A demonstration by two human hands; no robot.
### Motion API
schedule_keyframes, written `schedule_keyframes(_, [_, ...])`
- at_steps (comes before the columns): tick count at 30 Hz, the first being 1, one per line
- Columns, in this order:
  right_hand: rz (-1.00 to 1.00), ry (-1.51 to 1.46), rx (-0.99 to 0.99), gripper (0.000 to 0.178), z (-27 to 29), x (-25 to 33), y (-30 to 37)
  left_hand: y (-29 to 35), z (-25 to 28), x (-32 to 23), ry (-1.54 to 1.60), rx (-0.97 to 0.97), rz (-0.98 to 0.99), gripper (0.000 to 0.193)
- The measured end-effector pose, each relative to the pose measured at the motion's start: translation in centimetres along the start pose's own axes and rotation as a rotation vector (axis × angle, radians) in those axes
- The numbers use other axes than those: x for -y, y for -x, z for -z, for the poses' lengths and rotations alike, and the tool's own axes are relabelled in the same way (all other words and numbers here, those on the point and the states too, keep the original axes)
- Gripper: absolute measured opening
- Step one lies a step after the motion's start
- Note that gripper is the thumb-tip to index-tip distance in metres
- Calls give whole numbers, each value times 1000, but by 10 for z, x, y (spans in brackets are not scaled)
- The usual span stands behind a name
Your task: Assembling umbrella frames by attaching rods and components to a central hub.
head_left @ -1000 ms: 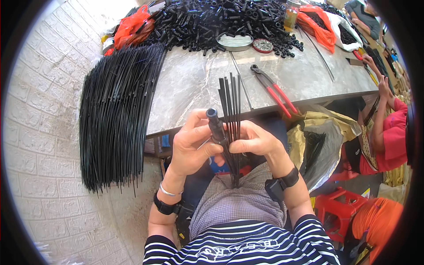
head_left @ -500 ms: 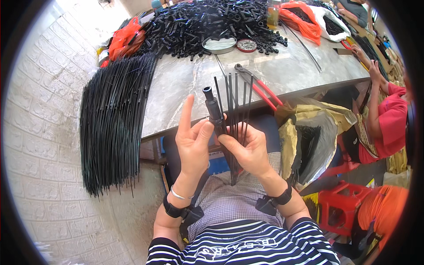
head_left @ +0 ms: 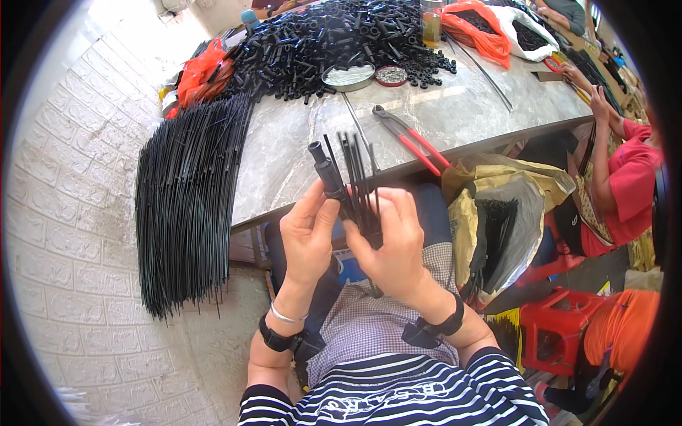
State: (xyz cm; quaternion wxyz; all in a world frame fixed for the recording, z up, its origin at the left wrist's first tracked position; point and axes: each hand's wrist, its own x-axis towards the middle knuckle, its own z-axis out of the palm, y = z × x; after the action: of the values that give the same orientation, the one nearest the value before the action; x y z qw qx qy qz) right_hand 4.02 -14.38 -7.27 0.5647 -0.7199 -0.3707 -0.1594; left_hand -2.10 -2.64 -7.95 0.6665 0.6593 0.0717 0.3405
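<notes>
My left hand (head_left: 308,228) is closed, its fingers pinching a black stepped tube (head_left: 325,167) that tilts up to the left with its hollow end on top. Beside it, my right hand (head_left: 395,245) wraps round a bundle of thin black rods (head_left: 349,160), whose upper ends fan out above the fingers. The rods' lower ends show in part below my hands, over my lap. Where the tube's lower end meets the rods is hidden by my fingers. Both hands are above my lap, just in front of the table edge.
On the grey table (head_left: 298,135) lie pliers with red handles (head_left: 408,140), a heap of black tubular parts (head_left: 327,39), a round tin of white sticks (head_left: 348,77) and a red dish (head_left: 391,76). Many black rods (head_left: 192,206) overhang at left. An open sack (head_left: 465,234) and a person (head_left: 629,184) are at right.
The tube and rods have shifted a little left and lower. My left forefinger, raised before, has come down onto the tube. The right hand has turned, closing more over the rods.
</notes>
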Motion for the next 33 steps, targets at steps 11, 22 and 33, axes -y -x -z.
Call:
schedule_keyframes(11, [-611,-993,270,17,4,-2,-7,-3,17,7,341,153,92,35])
schedule_keyframes(22, [-716,-1122,532,27,-17,-33,-14,-9,28,21,487,240,134,43])
schedule_keyframes(33, [-602,-799,362,23,-43,-34,-2,-24,27,18,620,163,271,61])
